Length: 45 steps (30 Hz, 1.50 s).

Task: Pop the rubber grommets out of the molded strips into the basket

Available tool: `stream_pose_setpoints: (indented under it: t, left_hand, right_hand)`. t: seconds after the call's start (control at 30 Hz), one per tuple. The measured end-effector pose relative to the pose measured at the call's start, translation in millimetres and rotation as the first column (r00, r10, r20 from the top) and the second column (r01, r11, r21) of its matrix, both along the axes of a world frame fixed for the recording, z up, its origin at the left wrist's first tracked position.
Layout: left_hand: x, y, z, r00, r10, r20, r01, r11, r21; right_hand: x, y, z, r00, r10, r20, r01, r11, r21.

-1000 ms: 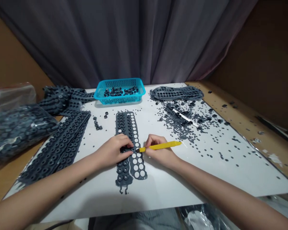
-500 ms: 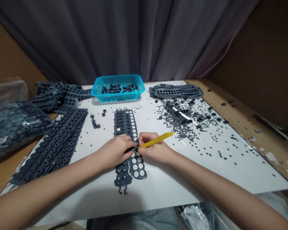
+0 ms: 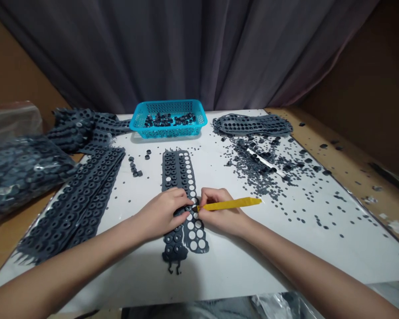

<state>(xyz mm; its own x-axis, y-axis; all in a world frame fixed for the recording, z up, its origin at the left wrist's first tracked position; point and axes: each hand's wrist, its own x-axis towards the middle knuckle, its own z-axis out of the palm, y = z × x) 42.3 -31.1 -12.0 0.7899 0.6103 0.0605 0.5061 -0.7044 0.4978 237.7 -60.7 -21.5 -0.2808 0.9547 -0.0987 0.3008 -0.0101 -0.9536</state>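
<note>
Right hand (image 3: pixel 221 213) holds yellow tool (image 3: pixel 231 204) at rubber strip's (image 3: pixel 176 168) edge, left hand (image 3: pixel 161 212) atop.

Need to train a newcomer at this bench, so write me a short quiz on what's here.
1. Which hand holds the yellow tool?
2. True or false: the blue plastic basket holds small dark pieces.
3. What colour shows through the open holes in the dark perforated rubber strip?

Key:
1. The right hand
2. True
3. White
</note>
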Motion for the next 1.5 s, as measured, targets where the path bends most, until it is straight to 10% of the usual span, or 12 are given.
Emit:
stream_pose_setpoints:
  t: [0.3,0.63,0.87,1.0,1.2,1.4,1.5]
  left_hand:
    - [16,-5,19.3,0.946,-0.065,-0.318,0.119,0.981,0.151]
    - [12,-6,2.8,0.921,-0.137,-0.364,0.282,0.881,0.381]
    - [8,0,4.5,0.995,-0.031,-0.097,0.038,0.997,0.065]
    - [5,4,6.5,0.987,0.149,0.061,-0.135,0.972,-0.191]
    - [-11,20,10.5,0.886,0.437,0.156,-0.328,0.828,-0.455]
    - [-18,27,20.2,0.849,0.48,0.221,-0.229,0.711,-0.665]
    - [-13,28,19.7,0.822,0.534,0.201,-0.152,0.544,-0.825]
  right_hand:
    - [-6,3,7.4,0.992,0.053,0.119,-0.055,0.998,0.019]
    - [-6,3,4.1,0.997,0.031,0.068,-0.031,1.0,0.0]
    - [-5,2,6.0,0.998,0.019,0.068,-0.016,0.999,-0.037]
    - [-6,2,6.3,0.997,0.021,0.076,-0.019,0.999,-0.029]
    - [-3,3,4.1,0.999,0.033,0.012,-0.032,0.997,-0.063]
    - [4,9,-6.4,0.98,-0.042,-0.196,0.024,0.995,-0.093]
    - [4,11,-8.6,0.984,-0.048,-0.17,0.036,0.997,-0.074]
